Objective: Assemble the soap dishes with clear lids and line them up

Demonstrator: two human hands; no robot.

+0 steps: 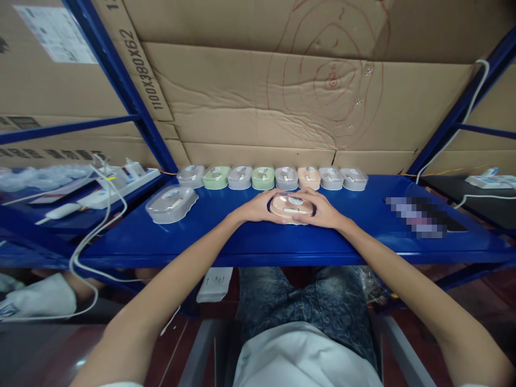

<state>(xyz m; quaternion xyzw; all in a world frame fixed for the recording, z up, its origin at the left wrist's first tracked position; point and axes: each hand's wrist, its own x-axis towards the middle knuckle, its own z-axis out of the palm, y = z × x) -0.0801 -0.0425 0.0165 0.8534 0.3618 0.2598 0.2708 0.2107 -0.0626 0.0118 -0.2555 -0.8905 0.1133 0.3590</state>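
Both hands [258, 207] around peach case [291, 207]

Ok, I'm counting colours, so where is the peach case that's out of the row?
In the head view, the peach case sits mid-shelf, clasped between the left hand and right hand, in front of the row of cases.

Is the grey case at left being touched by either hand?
No, both hands clasp the pink case; the grey case lies apart.

Even indoor light, soft shadows, wide-angle bending at edges, slightly soft focus
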